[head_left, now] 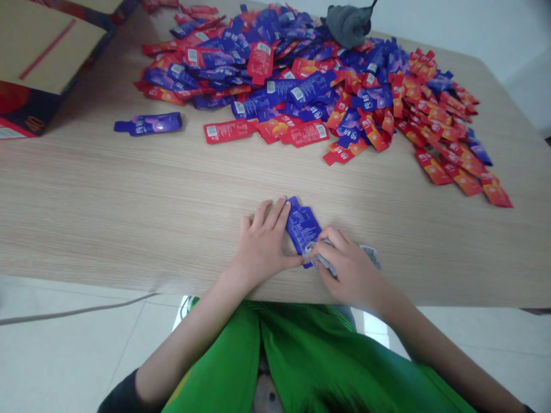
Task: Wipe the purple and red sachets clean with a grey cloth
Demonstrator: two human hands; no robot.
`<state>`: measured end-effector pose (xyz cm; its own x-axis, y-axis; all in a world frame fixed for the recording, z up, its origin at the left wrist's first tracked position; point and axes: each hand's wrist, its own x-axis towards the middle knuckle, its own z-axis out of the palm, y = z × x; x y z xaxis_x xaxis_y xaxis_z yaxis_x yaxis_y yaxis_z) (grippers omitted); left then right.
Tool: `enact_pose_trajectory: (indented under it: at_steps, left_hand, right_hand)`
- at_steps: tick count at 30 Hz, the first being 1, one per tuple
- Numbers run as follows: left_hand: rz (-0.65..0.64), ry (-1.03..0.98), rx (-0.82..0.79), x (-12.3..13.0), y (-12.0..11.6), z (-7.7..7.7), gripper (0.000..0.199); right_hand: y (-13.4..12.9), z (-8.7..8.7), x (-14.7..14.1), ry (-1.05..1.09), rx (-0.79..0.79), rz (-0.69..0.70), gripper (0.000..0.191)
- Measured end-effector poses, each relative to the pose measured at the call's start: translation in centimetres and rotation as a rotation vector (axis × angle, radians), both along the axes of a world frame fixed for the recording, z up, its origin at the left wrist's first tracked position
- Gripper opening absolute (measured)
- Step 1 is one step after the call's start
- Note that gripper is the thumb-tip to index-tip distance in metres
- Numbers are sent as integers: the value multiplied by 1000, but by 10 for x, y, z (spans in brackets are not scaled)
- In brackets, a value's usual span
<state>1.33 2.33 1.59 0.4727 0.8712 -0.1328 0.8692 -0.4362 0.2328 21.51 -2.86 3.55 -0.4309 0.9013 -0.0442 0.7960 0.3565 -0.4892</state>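
A blue pouch with fine white print lies flat on the wooden table near its front edge. My left hand is spread beside it, its index fingertip on the pouch's upper left edge and its thumb reaching to the lower corner. In my right hand is a crumpled grey cloth, pinched between the fingers and pressed against the lower right part of the pouch. Part of the cloth sticks out past the far side of that hand. The pouch's lower right end is partly hidden by cloth and fingers.
A large heap of red and blue pouches covers the back of the table. A single blue pouch lies at left, near a printed cardboard box. A dark grey bundled object rests at the back of the heap.
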Motion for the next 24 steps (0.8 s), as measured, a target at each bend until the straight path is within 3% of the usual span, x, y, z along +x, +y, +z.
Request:
enact_pose_trajectory:
  at_steps: [4, 8, 11, 15, 19, 24]
  left_hand:
    - [-5, -16, 13, 0, 0, -2, 112]
    - [-8, -15, 9, -1, 0, -4, 115]
    - [-8, -13, 24, -2, 0, -4, 114]
    - [-10, -9, 15, -2, 0, -3, 114]
    - [-12, -6, -3, -2, 1, -1, 115]
    - [-12, -26, 29, -2, 0, -3, 114]
  right_hand:
    - [13, 20, 15, 61, -212, 104, 23]
    - [39, 35, 13, 102, -127, 73, 22]
    - [60, 28, -3, 123, 62, -22, 21]
    - [74, 2, -19, 46, 179, -33, 20]
    - [67, -12, -16, 27, 175, 17, 19]
    - [37, 0, -8, 40, 53, 45, 15]
